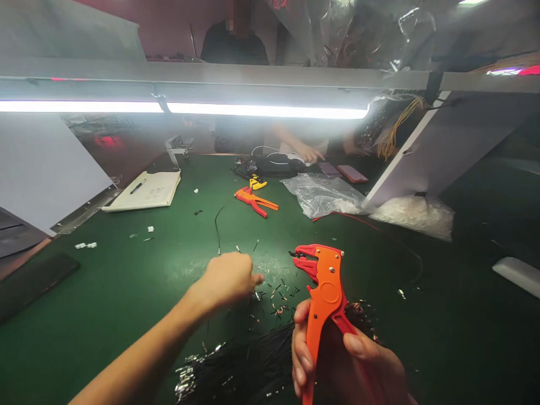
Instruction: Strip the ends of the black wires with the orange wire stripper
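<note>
My right hand (375, 360) is wrapped round the handles of an orange and red wire stripper (328, 287), its jaws pointing up and left. A small dark piece shows at the jaw tip. My left hand (232, 275) is closed just above the green table, left of the stripper, with one fingertip poking right; what lies inside its fingers is hidden. Around that fingertip are scattered black insulation scraps and copper bits (280, 295). Below both hands lies a thick bundle of black wires (257, 365) with shiny metal ends at the left.
A second wire stripper (256, 201) lies farther back, near a yellow-handled tool (257, 181). A notebook with a pen (147, 191) is at the left. Plastic bags (324, 191) sit back right, beside a slanted panel (434, 146). Another person's hand (310, 153) rests beyond.
</note>
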The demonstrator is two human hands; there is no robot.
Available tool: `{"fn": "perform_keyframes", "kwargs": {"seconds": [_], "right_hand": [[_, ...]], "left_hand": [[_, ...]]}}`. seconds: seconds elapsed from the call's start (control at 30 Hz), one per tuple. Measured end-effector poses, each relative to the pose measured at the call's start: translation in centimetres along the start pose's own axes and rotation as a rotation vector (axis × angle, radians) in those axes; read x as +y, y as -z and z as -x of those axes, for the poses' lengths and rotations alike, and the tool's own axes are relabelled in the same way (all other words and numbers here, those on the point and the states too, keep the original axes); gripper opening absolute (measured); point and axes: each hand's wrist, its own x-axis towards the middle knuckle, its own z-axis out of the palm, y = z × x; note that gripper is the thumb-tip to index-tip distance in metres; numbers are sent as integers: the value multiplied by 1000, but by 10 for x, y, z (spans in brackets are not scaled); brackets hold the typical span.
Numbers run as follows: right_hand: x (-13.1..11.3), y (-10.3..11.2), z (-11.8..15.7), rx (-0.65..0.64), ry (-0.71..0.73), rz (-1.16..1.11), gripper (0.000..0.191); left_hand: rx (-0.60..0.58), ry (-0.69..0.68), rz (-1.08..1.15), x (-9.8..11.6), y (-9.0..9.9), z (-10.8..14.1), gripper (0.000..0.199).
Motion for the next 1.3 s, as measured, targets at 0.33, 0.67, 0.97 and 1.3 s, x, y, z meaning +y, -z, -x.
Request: {"fn": "perform_keyframes", "kwargs": {"seconds": [0.33,0.67,0.97,1.3], "right_hand": [[0,-2,3,7,-9,17,46],[4,-4,0,33,-6,-21,50],[9,-6,0,95,56,-123,52],[-7,-8,2,165,137,7,66]], "left_hand": [[-89,-60,145,12,-42,24,26],[249,-149,1088,19,-25,20,36],[378,-210,1577,29,-24,22,37],[410,-138,1647,13,-25,23,31]]}}
